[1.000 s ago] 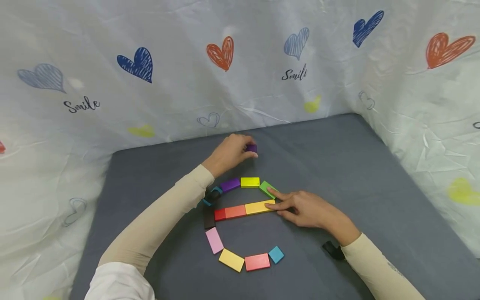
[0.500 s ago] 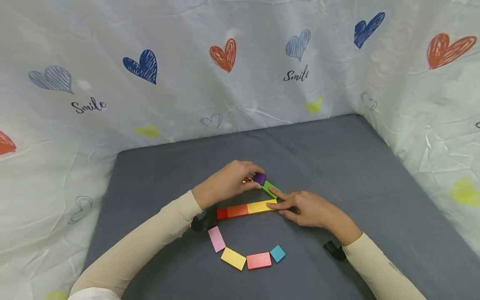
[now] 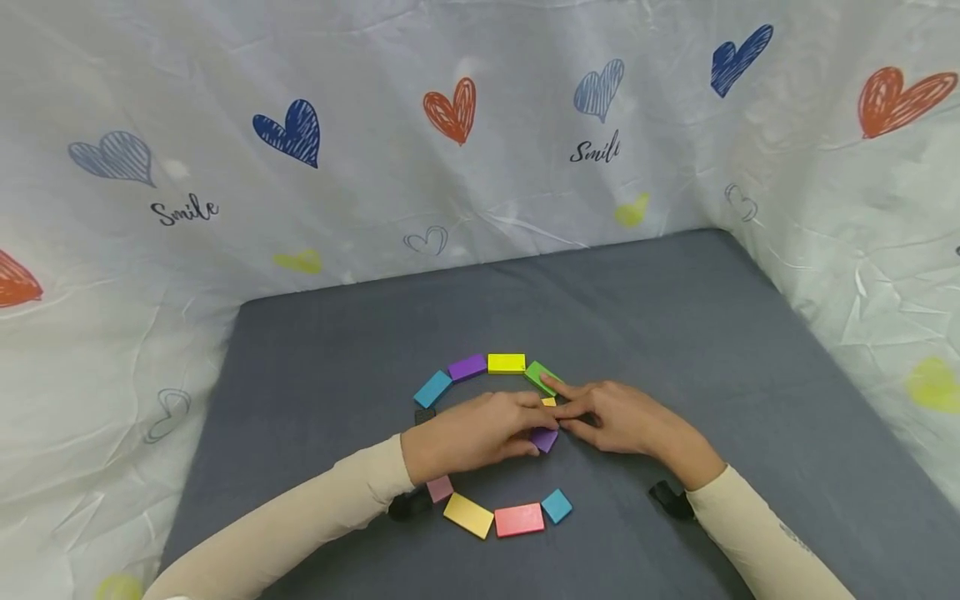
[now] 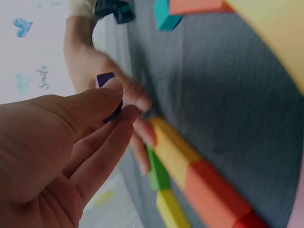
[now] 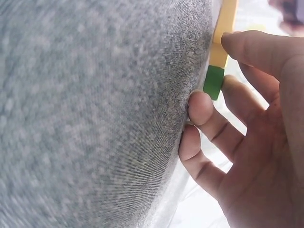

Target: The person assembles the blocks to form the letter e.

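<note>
My left hand (image 3: 480, 429) pinches a small purple block (image 3: 545, 439) between thumb and fingers, just in front of the right fingertips. In the left wrist view that purple block (image 4: 105, 79) shows behind the thumb. My right hand (image 3: 630, 421) rests with fingers extended, index fingertip on the green block (image 3: 538, 375) and thumb at the end of the golden-yellow block (image 3: 549, 402). From the left wrist, the straight row of golden-yellow (image 4: 173, 154), orange (image 4: 211, 190) and red blocks (image 4: 249, 221) shows; my left hand covers most of it in the head view.
Yellow (image 3: 506, 363), purple (image 3: 467, 367) and blue blocks (image 3: 432, 389) curve along the top. Pink (image 3: 440, 489), pale yellow (image 3: 468, 516), coral (image 3: 519, 520) and small blue blocks (image 3: 557, 506) curve below. All lie on the grey cloth (image 3: 645, 317); a heart-printed curtain (image 3: 360, 167) stands behind.
My left hand has brought the purple block from the back of the cloth, over the upper curve, toward me and beside the right fingertips. The right hand has stayed in place.
</note>
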`<state>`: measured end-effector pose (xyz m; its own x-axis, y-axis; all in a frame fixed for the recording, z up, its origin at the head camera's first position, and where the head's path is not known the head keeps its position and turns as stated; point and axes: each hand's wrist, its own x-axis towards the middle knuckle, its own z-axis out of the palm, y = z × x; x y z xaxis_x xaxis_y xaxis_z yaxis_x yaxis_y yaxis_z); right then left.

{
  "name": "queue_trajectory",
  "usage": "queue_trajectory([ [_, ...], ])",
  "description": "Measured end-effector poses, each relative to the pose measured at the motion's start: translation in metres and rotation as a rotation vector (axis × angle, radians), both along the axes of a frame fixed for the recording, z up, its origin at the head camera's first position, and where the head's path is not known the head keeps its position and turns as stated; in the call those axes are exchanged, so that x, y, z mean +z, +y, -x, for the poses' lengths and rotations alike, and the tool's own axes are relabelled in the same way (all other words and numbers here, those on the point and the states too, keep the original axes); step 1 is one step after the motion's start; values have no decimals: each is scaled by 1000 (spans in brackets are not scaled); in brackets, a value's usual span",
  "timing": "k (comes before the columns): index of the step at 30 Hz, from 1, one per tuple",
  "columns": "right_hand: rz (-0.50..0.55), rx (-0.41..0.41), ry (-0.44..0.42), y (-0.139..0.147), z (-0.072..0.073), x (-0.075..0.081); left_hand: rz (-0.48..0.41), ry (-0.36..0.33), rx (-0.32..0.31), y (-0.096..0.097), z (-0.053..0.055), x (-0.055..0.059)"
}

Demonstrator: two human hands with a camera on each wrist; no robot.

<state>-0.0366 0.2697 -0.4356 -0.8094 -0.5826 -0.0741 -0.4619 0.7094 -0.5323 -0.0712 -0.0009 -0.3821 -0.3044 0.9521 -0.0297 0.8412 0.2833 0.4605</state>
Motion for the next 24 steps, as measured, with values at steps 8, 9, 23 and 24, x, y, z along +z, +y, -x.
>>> queue_trajectory([
  [8, 20, 22, 34, 2, -1, -2, 26, 13, -25, 8, -13, -21],
  [9, 23, 26, 37, 2, -1, -2, 36, 19, -17, 9, -14, -23],
  [23, 7, 25, 34, 1, -1, -1, 90, 15, -3, 12, -21, -31],
  [24, 9, 25, 35, 2, -1, -1, 94, 21, -2, 12, -21, -30],
])
